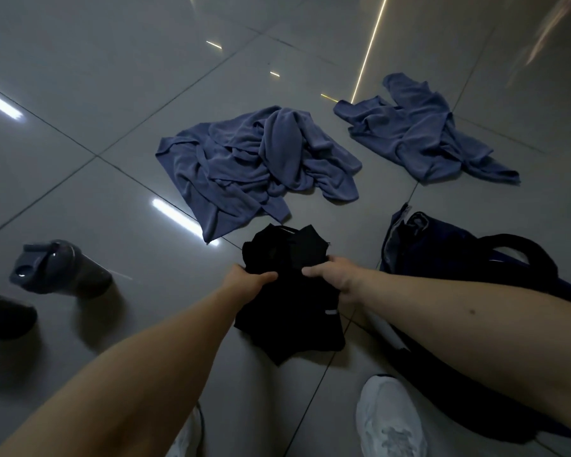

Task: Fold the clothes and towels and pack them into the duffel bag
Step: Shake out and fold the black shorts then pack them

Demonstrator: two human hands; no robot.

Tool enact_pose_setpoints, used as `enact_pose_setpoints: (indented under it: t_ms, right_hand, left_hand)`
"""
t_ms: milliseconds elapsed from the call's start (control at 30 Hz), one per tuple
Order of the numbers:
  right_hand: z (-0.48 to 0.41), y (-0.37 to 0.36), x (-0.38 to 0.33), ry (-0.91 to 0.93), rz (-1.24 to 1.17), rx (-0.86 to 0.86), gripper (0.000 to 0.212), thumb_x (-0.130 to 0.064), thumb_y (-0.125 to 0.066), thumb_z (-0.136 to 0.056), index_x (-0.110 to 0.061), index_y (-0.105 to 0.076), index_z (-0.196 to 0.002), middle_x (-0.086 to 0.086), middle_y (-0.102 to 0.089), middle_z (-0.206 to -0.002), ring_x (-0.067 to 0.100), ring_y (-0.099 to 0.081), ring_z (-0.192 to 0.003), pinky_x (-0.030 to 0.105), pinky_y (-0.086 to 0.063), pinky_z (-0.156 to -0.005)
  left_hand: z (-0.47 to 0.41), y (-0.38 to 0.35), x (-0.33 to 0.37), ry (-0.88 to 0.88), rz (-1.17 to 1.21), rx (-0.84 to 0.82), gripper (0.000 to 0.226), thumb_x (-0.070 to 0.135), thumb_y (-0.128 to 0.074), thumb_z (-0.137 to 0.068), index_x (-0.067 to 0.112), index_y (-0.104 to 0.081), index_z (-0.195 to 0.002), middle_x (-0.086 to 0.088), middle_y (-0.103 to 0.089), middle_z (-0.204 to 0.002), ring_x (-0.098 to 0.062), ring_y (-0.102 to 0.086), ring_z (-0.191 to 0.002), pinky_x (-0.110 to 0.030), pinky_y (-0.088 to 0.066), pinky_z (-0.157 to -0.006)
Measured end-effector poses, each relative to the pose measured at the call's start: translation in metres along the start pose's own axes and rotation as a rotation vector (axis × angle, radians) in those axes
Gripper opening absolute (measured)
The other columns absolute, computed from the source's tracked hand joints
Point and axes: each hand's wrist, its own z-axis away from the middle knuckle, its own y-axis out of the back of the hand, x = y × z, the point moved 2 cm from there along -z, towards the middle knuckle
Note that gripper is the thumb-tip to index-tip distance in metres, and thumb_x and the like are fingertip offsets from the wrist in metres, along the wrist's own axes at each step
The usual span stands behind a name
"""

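**While Both Hands Grip the Black Garment: Materials and Surroundings**

As the black garment (290, 324) hangs bunched between the two hands, its cloth reads as thin, matte and limp, with irregular pointed folds at top and bottom. A small pale rectangular label shows near its right edge. Whether its lower edge touches the floor (80, 94) cannot be told.

1. Left hand (249, 278): fingers curled into the upper left of the garment, thumb pressed on the front of the cloth.
2. Right hand (330, 275): fingers curled round the upper right of the garment, knuckles toward the camera.

Surrounding items:

- Large blue towel (254, 163): soft, ribbed pile, crumpled in a wide heap just beyond the garment.
- Smaller blue towel (419, 136): same material, rumpled, farther off to the right, apart from the first.
- Duffel bag (442, 255): dark navy fabric, slumped on the floor at the right, with a broad black handle loop and a grey lining visible at its mouth. The right forearm crosses in front of its lower part.
- Drinking bottle (60, 268): smooth grey plastic, cylindrical, lying on its side at the left.
- Dark blurred object (4, 318): at the left edge; not identifiable.
- White shoes (389, 420): at the bottom edge, either side of a tile joint.

The floor is glossy grey tile with dark joints and reflects strip lights.
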Motion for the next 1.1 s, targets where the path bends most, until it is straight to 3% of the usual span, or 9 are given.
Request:
enact_pose_setpoints:
  t_ms: [200,433,500,600,767,933,1100]
  right_hand:
    - [-0.012,-0.016,0.014,0.023,0.106,0.165,0.07,-0.021,-0.085,-0.075,-0.01,-0.047,-0.133,0.015,-0.059,-0.126,0.037,-0.06,-0.112,0.051,-0.054,-0.096]
    - [-0.022,-0.013,0.014,0.073,0.14,0.149,0.056,-0.005,-0.069,-0.086,-0.013,-0.05,-0.138,0.014,-0.059,-0.129,0.035,-0.058,-0.115,0.044,-0.051,-0.1]
    - [-0.024,-0.011,0.016,0.068,0.149,0.143,0.055,-0.005,-0.068,-0.086,-0.014,-0.051,-0.137,0.013,-0.059,-0.129,0.035,-0.058,-0.115,0.043,-0.051,-0.099]
    - [-0.026,-0.006,0.018,0.072,0.153,0.128,0.054,-0.003,-0.065,-0.088,-0.014,-0.051,-0.139,0.013,-0.059,-0.129,0.035,-0.057,-0.116,0.04,-0.051,-0.098]
    - [-0.029,-0.003,0.02,0.104,0.16,0.14,0.047,-0.005,-0.062,-0.091,-0.015,-0.052,-0.136,0.012,-0.06,-0.128,0.034,-0.057,-0.116,0.044,-0.049,-0.103]
    - [-0.031,0.001,0.023,0.133,0.166,0.188,0.033,-0.015,-0.054,-0.096,-0.015,-0.057,-0.129,0.012,-0.062,-0.116,0.032,-0.06,-0.103,0.044,-0.052,-0.097]
    - [-0.024,0.001,0.012,0.156,0.162,0.27,0.029,-0.018,-0.055,-0.094,-0.013,-0.056,-0.122,0.011,-0.062,-0.11,0.031,-0.061,-0.097,0.04,-0.054,-0.089]
  left_hand:
    - [0.004,-0.017,0.006,-0.039,0.079,-0.054,0.078,0.035,-0.091,-0.063,0.013,-0.058,-0.13,-0.008,-0.065,-0.12,-0.028,-0.065,-0.107,-0.045,-0.054,-0.097]
    - [-0.034,-0.034,-0.007,0.011,0.096,-0.006,0.108,0.064,-0.077,-0.031,0.015,-0.061,-0.126,-0.008,-0.068,-0.111,-0.031,-0.067,-0.1,-0.045,-0.055,-0.094]
    - [-0.015,-0.03,0.007,0.017,0.096,-0.005,0.099,0.061,-0.08,-0.039,0.012,-0.061,-0.122,-0.009,-0.068,-0.109,-0.032,-0.067,-0.099,-0.045,-0.054,-0.094]
    - [-0.002,-0.027,0.019,0.073,0.146,-0.032,0.067,0.04,-0.085,-0.067,0.008,-0.057,-0.118,-0.013,-0.065,-0.111,-0.033,-0.067,-0.097,-0.045,-0.056,-0.092]
    - [-0.003,-0.025,0.016,0.063,0.173,-0.064,0.07,0.039,-0.086,-0.064,0.009,-0.058,-0.121,-0.014,-0.067,-0.11,-0.033,-0.068,-0.094,-0.047,-0.057,-0.091]
    - [-0.001,-0.024,0.01,0.004,0.241,-0.092,0.063,0.034,-0.086,-0.068,0.014,-0.06,-0.122,-0.011,-0.07,-0.107,-0.031,-0.071,-0.092,-0.047,-0.059,-0.087]
    - [0.014,-0.023,0.022,-0.208,0.17,0.026,0.061,0.023,-0.085,-0.074,0.011,-0.05,-0.122,-0.005,-0.064,-0.112,-0.023,-0.066,-0.101,-0.037,-0.057,-0.084]
